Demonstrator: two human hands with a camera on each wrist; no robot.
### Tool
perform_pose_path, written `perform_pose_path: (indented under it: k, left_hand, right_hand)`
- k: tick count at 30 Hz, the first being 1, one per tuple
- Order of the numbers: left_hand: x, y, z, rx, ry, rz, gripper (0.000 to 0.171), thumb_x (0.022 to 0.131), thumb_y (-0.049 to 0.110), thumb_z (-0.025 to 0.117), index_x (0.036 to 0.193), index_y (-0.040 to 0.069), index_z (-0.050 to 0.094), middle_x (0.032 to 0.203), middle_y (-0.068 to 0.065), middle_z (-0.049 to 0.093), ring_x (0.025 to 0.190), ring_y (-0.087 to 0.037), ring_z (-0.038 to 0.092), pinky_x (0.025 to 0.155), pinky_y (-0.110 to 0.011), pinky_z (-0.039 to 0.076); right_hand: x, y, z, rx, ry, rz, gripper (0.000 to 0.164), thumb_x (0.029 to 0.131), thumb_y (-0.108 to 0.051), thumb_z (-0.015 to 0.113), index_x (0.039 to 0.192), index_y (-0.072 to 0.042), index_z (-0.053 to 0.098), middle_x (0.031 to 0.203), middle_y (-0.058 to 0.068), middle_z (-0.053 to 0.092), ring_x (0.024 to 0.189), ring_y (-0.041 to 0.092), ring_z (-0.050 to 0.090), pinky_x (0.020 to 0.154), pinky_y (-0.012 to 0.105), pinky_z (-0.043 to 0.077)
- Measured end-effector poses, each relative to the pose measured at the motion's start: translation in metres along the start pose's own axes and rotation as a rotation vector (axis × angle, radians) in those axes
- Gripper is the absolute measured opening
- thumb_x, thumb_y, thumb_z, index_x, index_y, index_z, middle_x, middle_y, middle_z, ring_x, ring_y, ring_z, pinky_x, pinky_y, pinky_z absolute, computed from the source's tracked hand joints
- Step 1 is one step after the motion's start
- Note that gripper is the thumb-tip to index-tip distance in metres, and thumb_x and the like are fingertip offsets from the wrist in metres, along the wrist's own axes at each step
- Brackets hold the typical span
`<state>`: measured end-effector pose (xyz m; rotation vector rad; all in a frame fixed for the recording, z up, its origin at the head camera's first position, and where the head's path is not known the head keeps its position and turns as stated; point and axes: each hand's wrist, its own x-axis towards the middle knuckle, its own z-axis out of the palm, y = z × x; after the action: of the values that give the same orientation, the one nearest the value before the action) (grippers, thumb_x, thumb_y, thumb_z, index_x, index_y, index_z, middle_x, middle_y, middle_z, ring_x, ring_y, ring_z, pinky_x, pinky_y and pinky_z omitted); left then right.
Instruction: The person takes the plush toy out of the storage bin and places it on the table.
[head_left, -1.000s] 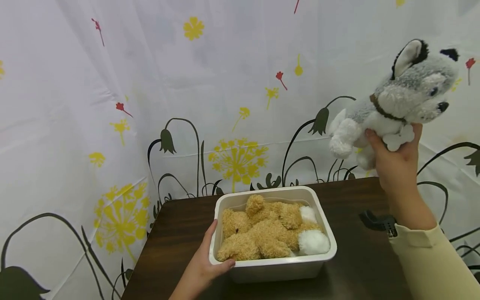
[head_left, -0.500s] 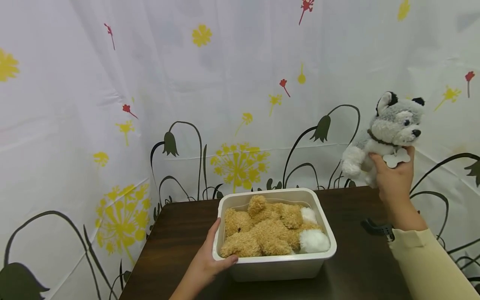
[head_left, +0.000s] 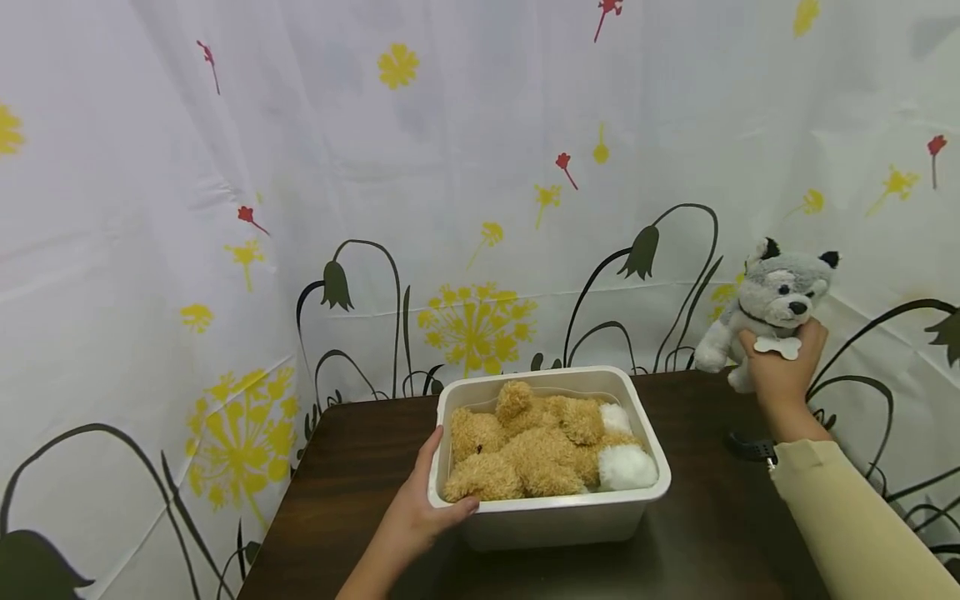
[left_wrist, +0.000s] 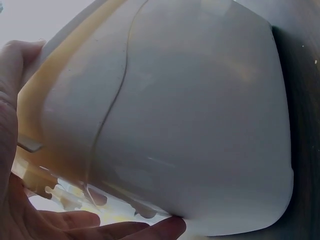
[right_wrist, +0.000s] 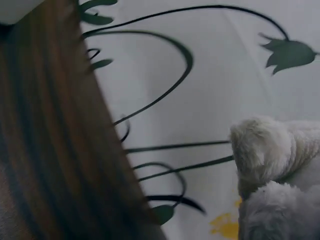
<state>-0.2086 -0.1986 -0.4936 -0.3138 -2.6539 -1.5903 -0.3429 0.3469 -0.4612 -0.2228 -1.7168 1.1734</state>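
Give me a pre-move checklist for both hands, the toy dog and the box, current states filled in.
1. Right hand grips toy dog: ok, round its body.
2. Left hand holds box: ok, at its left side.
3. Brown toy inside box: ok.
4. Room in box for toy dog: looks not ok, brown toy fills most of it.
5. Toy dog's feet touching table: cannot tell.

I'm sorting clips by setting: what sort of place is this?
Probably an indoor corner screened off for filming: a flower-printed curtain hangs behind a dark wood-look table, which bears a white bin holding a tan plush toy. What kind of building, I can't tell.
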Motion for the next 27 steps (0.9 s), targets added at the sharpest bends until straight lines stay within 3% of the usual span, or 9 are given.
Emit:
perform_pose_path:
  k: [5,8,13,16,21,27]
  left_hand:
    - [0.005,0.001,0.002,-0.005,-0.001,-0.002,0.113,0.074,0.036,0.09,0.161,0.037,0.018,0.153,-0.009,0.045,0.121,-0.026,0.054,0.093,-0.042,0.049]
    - [0.007,0.001,0.003,-0.005,-0.004,-0.007,0.112,0.075,0.037,0.089,0.161,0.037,0.017,0.156,-0.009,0.042,0.124,-0.027,0.054,0.095,-0.043,0.049]
    - [0.007,0.001,0.001,-0.008,-0.002,-0.029,0.112,0.075,0.036,0.089,0.161,0.035,0.017,0.156,-0.012,0.041,0.123,-0.029,0.054,0.092,-0.043,0.049]
    - [0.006,0.001,-0.001,-0.014,0.0,-0.049,0.111,0.076,0.037,0.089,0.161,0.037,0.016,0.155,-0.013,0.042,0.123,-0.03,0.054,0.091,-0.042,0.05]
    - [0.005,-0.001,-0.003,0.0,-0.007,-0.074,0.11,0.076,0.042,0.088,0.16,0.041,0.016,0.152,-0.012,0.044,0.123,-0.028,0.055,0.09,-0.04,0.05]
    - [0.014,-0.002,-0.002,0.017,-0.017,-0.017,0.111,0.076,0.036,0.088,0.161,0.038,0.016,0.148,-0.014,0.049,0.116,-0.028,0.057,0.084,-0.041,0.051]
  right_hand:
    - [-0.01,0.031,0.001,0.041,-0.018,0.107,0.078,0.076,-0.005,0.082,0.141,-0.022,0.043,0.131,-0.019,0.046,0.121,0.002,0.045,0.104,0.02,0.034]
    - [-0.01,0.044,0.0,0.067,-0.014,0.123,0.088,0.076,-0.002,0.082,0.146,-0.027,0.036,0.143,-0.011,0.047,0.131,0.01,0.047,0.111,0.021,0.033]
    - [-0.014,0.06,0.006,-0.033,0.02,0.142,0.078,0.078,-0.014,0.083,0.142,-0.022,0.04,0.141,0.005,0.049,0.13,0.026,0.049,0.113,0.036,0.035]
    - [-0.024,0.068,0.011,-0.114,0.006,0.17,0.074,0.079,-0.023,0.083,0.138,-0.011,0.04,0.136,0.018,0.047,0.127,0.038,0.045,0.11,0.049,0.033]
    - [-0.047,0.08,0.013,-0.272,-0.053,0.217,0.08,0.079,-0.022,0.079,0.138,0.003,0.031,0.137,0.031,0.038,0.126,0.052,0.038,0.105,0.064,0.027]
    - [-0.052,0.074,0.013,-0.313,-0.112,0.369,0.084,0.083,-0.025,0.072,0.148,-0.009,0.021,0.154,0.024,0.02,0.143,0.047,0.02,0.111,0.068,0.018]
